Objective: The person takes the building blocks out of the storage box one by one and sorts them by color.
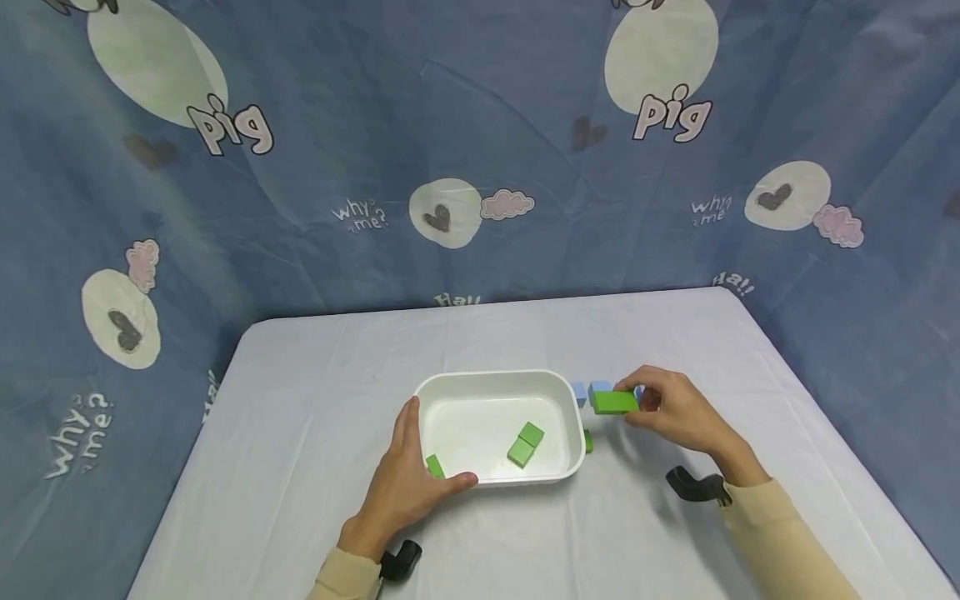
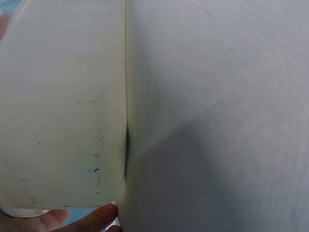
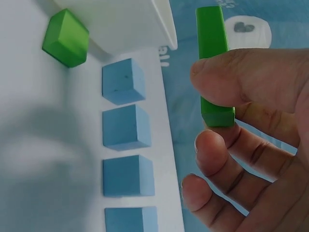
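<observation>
A white tub sits mid-table with three green blocks inside, two side by side and one at the front left corner. My left hand lies against the tub's front left corner, fingers straight along the side and thumb along the front wall. The left wrist view shows only the tub wall and fingertips. My right hand pinches a long green block between thumb and fingers, lifted just right of the tub. The block hangs above the cloth.
A row of several blue cubes lies by the tub's right end, where the head view shows two. A small green cube rests against the tub's right wall. A pale cloth covers the table; a blue printed curtain hangs behind.
</observation>
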Motion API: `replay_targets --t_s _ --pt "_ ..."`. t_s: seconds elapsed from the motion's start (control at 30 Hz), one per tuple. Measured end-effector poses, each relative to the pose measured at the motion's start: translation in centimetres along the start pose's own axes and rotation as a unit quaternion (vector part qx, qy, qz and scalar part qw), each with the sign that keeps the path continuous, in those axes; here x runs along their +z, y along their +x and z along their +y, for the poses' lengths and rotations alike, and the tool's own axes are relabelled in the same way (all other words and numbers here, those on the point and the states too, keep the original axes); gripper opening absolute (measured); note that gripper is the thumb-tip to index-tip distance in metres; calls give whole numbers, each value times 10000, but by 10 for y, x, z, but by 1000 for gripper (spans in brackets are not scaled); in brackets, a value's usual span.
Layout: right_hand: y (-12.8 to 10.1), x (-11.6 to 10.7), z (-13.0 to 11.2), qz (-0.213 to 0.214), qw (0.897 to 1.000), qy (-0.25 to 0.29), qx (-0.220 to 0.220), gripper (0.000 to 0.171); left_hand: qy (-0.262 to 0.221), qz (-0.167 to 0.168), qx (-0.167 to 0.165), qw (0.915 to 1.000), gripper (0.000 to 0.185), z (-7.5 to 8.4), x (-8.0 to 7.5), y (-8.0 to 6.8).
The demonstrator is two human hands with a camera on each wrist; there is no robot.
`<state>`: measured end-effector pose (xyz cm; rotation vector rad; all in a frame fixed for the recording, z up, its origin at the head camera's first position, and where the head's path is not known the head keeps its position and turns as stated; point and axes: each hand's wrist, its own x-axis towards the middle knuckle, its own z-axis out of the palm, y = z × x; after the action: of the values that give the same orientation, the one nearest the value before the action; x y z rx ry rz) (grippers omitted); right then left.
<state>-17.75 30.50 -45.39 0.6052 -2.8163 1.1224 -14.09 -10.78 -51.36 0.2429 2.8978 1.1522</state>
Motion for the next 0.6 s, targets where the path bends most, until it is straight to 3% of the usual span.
replay_targets --t_s 0.3,0.6 --pt "-6 7 12 -282 9979 191 558 36 -34 -73 -25 10000 144 -1 0 0" --pt "-11 28 25 -661 9953 98 705 33 -84 -16 22 10000 144 -1 -1 1"
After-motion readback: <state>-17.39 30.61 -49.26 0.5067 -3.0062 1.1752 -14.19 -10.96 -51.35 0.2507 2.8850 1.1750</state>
